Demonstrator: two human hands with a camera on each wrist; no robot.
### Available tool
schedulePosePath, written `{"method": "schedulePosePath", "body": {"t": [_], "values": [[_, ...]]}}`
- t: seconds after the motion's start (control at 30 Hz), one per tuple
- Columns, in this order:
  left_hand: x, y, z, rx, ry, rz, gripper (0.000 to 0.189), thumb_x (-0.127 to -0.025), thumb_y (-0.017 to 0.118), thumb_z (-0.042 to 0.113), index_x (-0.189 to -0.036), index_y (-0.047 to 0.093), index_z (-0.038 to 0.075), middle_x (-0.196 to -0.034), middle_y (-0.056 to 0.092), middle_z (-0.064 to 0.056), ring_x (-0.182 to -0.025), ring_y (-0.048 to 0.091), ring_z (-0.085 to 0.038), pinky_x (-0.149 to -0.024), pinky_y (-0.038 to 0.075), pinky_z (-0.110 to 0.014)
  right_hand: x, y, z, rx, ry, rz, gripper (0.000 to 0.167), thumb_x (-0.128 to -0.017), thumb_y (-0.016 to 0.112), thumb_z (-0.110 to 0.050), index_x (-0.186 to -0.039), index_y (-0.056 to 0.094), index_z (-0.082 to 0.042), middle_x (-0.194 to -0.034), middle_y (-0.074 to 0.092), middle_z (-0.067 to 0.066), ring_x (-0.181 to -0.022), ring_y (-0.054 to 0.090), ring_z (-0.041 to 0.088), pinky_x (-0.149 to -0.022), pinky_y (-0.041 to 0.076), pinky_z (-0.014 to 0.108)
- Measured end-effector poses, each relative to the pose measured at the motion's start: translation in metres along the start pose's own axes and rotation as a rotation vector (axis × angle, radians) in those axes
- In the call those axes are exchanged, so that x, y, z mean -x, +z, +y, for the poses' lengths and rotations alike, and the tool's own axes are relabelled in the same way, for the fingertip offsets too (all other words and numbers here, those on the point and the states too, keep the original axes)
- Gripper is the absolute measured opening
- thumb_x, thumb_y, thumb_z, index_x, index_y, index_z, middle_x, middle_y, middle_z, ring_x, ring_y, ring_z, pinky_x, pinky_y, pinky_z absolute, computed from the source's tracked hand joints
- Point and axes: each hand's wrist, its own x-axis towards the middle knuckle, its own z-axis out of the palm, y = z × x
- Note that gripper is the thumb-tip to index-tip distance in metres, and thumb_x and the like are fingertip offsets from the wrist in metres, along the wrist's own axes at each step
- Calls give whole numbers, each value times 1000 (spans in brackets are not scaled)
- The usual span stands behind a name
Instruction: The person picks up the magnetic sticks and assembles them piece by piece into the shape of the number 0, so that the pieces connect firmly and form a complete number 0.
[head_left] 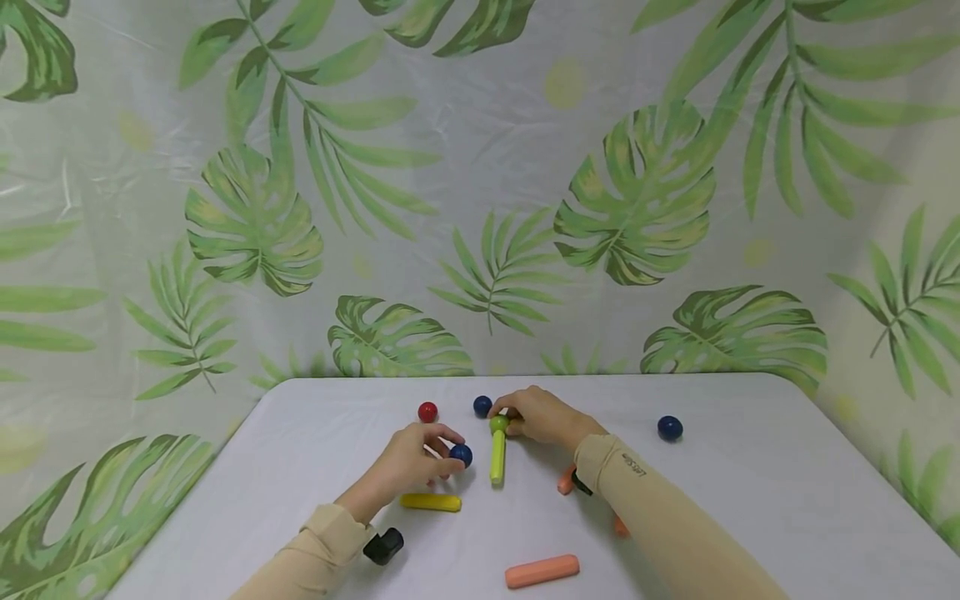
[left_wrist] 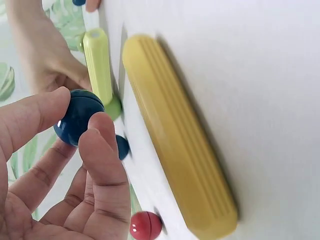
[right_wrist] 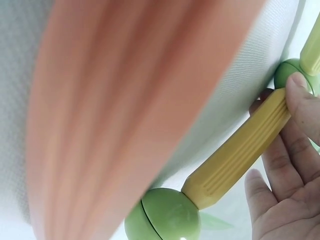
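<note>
My left hand (head_left: 416,457) pinches a dark blue ball (left_wrist: 80,117) between thumb and fingertips, raised above the tabletop. A yellow ribbed stick (head_left: 431,502) lies just below that hand. With thumb and fingers, my right hand (head_left: 542,415) grips a green ball (head_left: 499,424), from which a lime stick (head_left: 497,458) points toward me. In the right wrist view, another yellow stick (right_wrist: 235,150) runs from this ball to a second green ball (right_wrist: 162,215); the right hand hides that part in the head view. A second blue ball (head_left: 482,406) sits close to the right fingertips.
Toward the back left is a red ball (head_left: 427,412); another blue ball (head_left: 670,428) lies far right. One salmon stick (head_left: 542,572) lies near the front, and two more, partly hidden, lie beneath the right forearm. A leaf-patterned curtain (head_left: 487,183) hangs behind the white table (head_left: 750,500).
</note>
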Motion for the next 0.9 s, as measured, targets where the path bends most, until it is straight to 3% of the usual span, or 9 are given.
{"method": "schedulePosePath", "body": {"t": [0.4, 0.9], "values": [[17, 15, 11, -15, 43, -66, 27, -90, 88, 18, -114, 78, 12, -91, 70, -2, -75, 67, -13, -64, 54, -28, 2, -1, 0, -7, -9, 2, 30, -97, 77, -4, -126, 77, -12, -107, 80, 8, -90, 69, 12, -82, 58, 31], [23, 33, 11, -15, 91, -118, 22, -87, 90, 16, -105, 78, 14, -80, 72, 3, -60, 62, -9, -54, 48, -25, 1, 0, 2, 2, -24, 16, 29, -97, 79, -6, -125, 78, -12, -106, 80, 6, -90, 67, 11, -83, 56, 29]]}}
